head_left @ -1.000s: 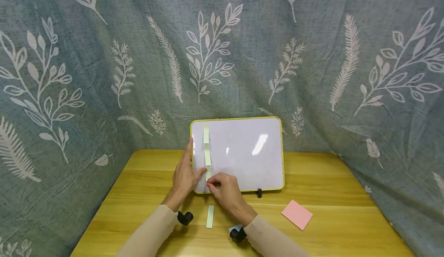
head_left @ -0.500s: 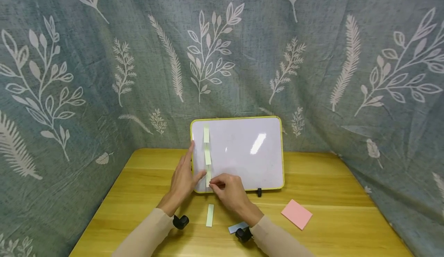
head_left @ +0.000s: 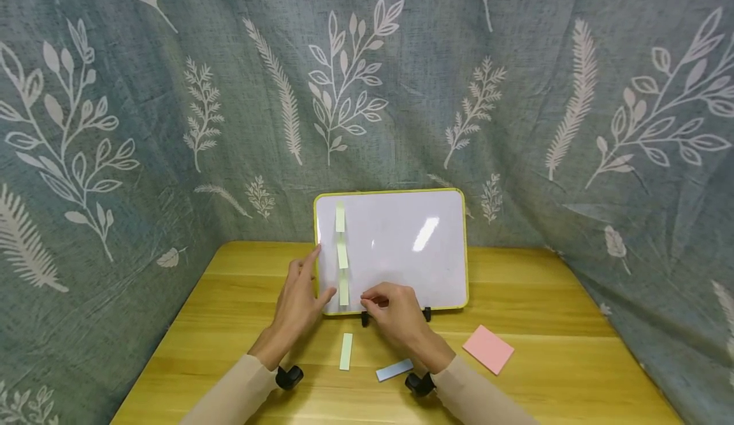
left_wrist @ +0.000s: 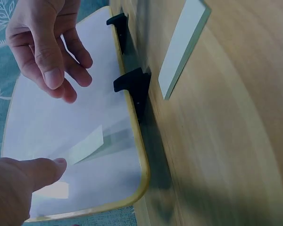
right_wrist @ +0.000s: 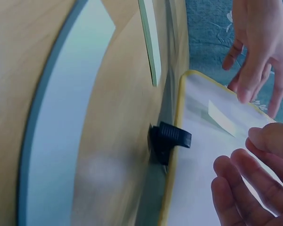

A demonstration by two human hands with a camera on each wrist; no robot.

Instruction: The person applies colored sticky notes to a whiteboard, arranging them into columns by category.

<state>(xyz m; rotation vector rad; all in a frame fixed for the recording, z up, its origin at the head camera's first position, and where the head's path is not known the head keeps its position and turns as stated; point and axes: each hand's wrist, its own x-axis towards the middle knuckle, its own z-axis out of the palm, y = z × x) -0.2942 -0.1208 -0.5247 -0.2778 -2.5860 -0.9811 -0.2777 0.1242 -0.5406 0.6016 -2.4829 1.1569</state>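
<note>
A whiteboard [head_left: 401, 253] with a yellow rim leans on black stand feet [left_wrist: 134, 87]. Down its left side run three pale green strips [head_left: 343, 288]; the lowest curls off the surface at its bottom end in both wrist views. My left hand [head_left: 295, 304] is at the board's left edge, fingers spread, thumb beside the lowest strip. My right hand [head_left: 398, 313] hovers before the board's lower part, right of that strip, fingers bent loosely with nothing seen between them. On the table below lies a pale green pad of strips [head_left: 346, 352].
A blue pad of strips [head_left: 394, 370] lies near my right wrist, and a pink note pad [head_left: 488, 349] farther right on the wooden table [head_left: 252, 291]. A patterned grey-blue cloth [head_left: 401, 125] hangs behind and at the sides.
My right hand has moved right, away from the lowest strip, uncovering its bottom end and a stand foot. My left hand has drawn slightly down and left. More of the blue pad shows.
</note>
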